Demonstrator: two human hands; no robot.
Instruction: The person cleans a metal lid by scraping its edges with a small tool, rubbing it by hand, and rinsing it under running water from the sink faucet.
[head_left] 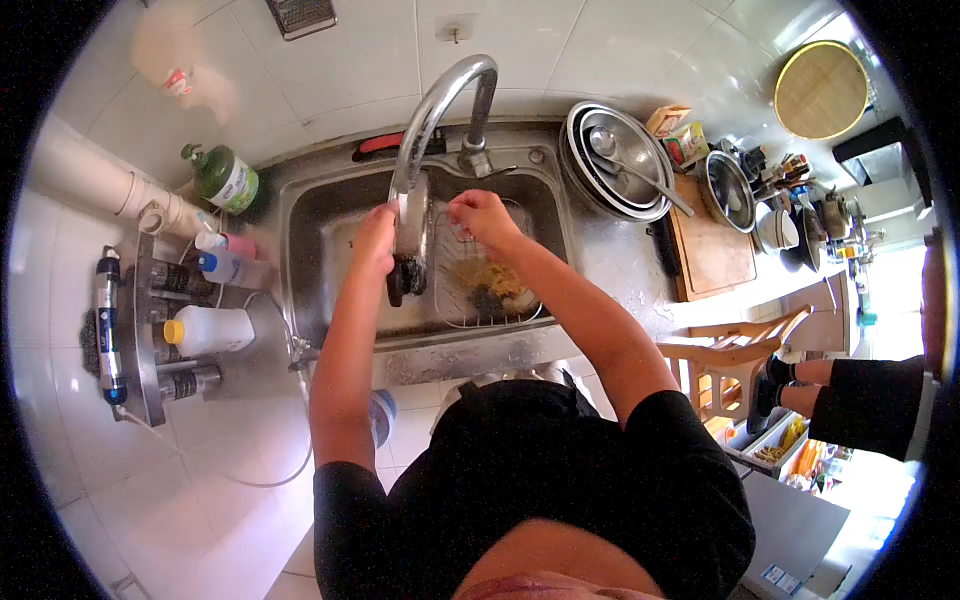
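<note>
My left hand (375, 238) is closed on the edge of a shiny metal piece (413, 228), tilted upright under the faucet. It has a dark part at its lower end; seen edge-on, I cannot tell whether it is a pan or a lid. Just right of it, my right hand (484, 220) has its fingers bent and pressed together; whatever they hold, if anything, is too small to make out. Both hands are over the steel sink (335, 200). The curved faucet (440, 90) arches above them. Beneath my right hand, a wire rack (465, 318) holds yellowish and dark scraps (500, 285).
Stacked steel bowls (640, 200) with a ladle (625, 155) stand right of the sink, beside a wooden cutting board (712, 250). Leftward are a green pump bottle (222, 180) and a yellow-capped white bottle (210, 330). Another person's legs (810, 385) show near a wooden chair (735, 355).
</note>
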